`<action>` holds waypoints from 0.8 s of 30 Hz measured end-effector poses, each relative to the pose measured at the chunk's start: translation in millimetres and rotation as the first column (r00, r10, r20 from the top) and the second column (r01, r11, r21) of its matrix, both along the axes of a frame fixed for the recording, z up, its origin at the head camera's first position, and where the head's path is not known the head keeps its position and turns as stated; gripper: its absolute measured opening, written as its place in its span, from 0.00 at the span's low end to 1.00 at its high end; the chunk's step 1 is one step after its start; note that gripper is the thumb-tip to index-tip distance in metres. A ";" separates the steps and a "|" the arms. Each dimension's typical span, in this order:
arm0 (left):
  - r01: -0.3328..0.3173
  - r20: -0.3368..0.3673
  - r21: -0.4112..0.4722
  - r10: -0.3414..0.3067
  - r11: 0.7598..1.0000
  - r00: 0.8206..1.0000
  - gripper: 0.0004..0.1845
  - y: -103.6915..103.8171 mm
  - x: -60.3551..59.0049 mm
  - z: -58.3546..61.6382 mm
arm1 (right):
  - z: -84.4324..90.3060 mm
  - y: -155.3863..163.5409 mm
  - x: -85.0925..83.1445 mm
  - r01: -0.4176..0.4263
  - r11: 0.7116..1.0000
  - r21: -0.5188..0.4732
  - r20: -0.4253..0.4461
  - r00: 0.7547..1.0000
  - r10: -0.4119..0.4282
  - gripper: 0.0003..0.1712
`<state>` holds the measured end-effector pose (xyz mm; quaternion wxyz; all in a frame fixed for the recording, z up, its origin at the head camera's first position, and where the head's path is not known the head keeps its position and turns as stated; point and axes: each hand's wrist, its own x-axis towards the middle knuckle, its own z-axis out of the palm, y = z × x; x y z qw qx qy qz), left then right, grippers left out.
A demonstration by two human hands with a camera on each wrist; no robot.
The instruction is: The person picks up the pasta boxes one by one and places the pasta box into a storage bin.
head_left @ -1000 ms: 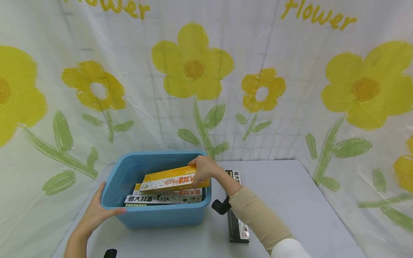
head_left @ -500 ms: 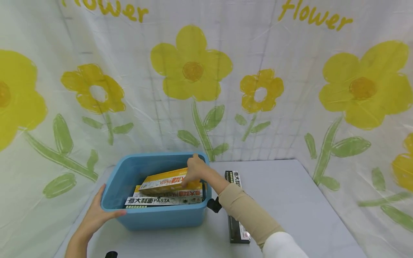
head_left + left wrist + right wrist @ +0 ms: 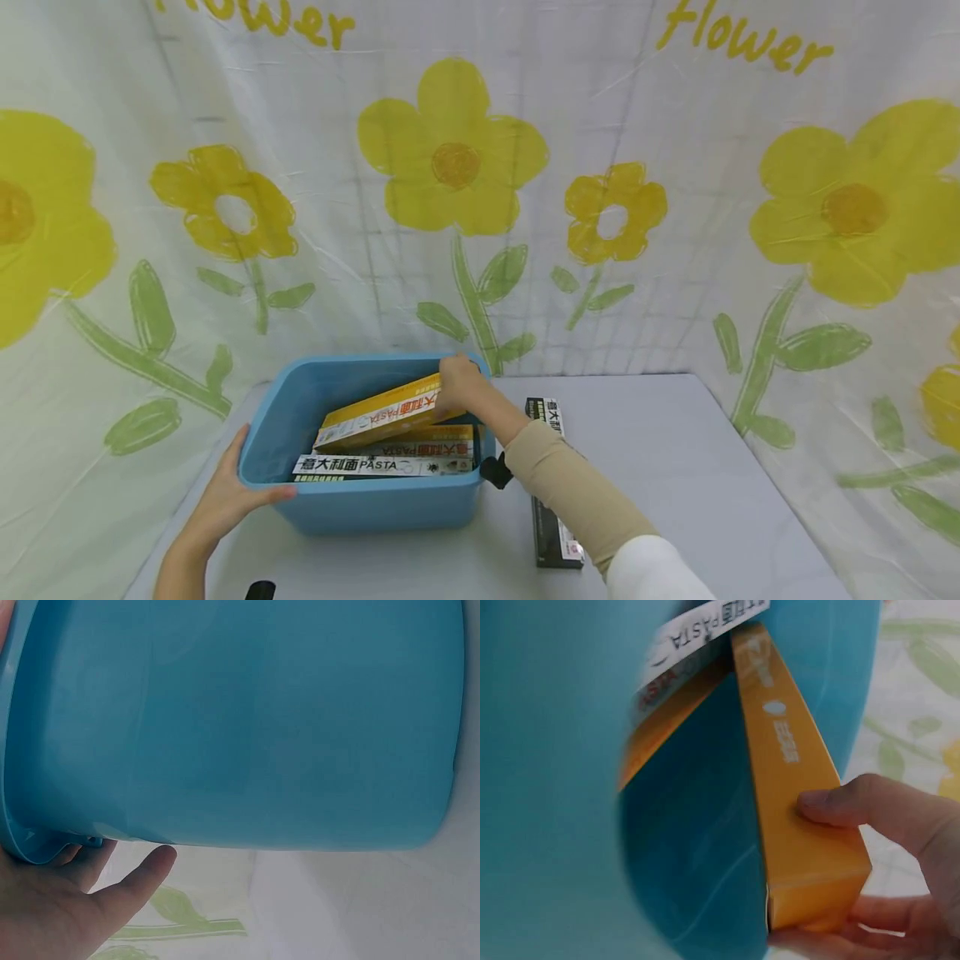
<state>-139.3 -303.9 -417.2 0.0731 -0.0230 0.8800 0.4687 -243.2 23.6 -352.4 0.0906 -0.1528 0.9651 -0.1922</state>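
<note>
— Holding anything with your right hand (image 3: 459, 387)?

— Yes, I pinch the end of a long yellow cardboard pasta box (image 3: 382, 412), thumb on its narrow side and fingers (image 3: 832, 930) curled under the end. It sits tilted inside the blue plastic tub (image 3: 375, 504), my end raised at the tub's 2 o'clock corner, the far end dipping toward 9 o'clock.

— What lies under it?

— Another yellow pasta box (image 3: 435, 439) lies flat beneath it, and a white pasta box with black lettering (image 3: 382, 466) lies along the near wall at 6 o'clock.

— And your left hand (image 3: 225, 500)?

— I rest it on the tub's rim at its 8 o'clock corner, fingers straight and together, thumb (image 3: 139, 874) along the outer wall.

— Anything outside the tub?

— A black pasta box (image 3: 555, 533) lies on the grey table (image 3: 675, 467) at the tub's 3 o'clock, partly under my beige sleeve (image 3: 573, 492).
</note>
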 end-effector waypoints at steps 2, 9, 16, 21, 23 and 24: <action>-0.004 0.002 0.003 0.004 1.000 1.000 0.68 0.6 -0.1 0.1 | 1.2 -2.8 -1.5 -0.032 0.999 -0.010 0.023 0.999 0.032 0.22; -0.018 0.007 0.009 0.018 1.000 1.000 0.69 1.7 -1.9 -2.0 | 4.4 -11.1 -3.2 -0.023 0.998 -0.058 0.055 0.998 0.026 0.38; -0.025 0.011 0.011 0.024 1.000 1.000 0.69 1.0 -1.7 -1.8 | 3.9 -9.8 -7.4 -0.035 0.999 0.036 0.021 0.999 0.034 0.43; -0.017 -0.009 0.029 0.017 0.999 1.000 0.68 1.1 -1.3 -0.7 | 2.3 2.8 -7.5 -0.082 0.994 0.067 0.049 0.996 0.079 0.43; -0.015 -0.017 0.026 0.015 1.000 1.000 0.68 0.6 -0.9 -0.2 | 3.6 11.2 -5.6 -0.081 0.997 -0.005 0.051 0.995 0.082 0.41; -0.014 -0.020 0.021 0.015 1.000 1.000 0.68 0.0 -0.8 0.2 | 5.6 15.9 -3.7 -0.073 0.996 -0.045 0.042 0.996 0.075 0.40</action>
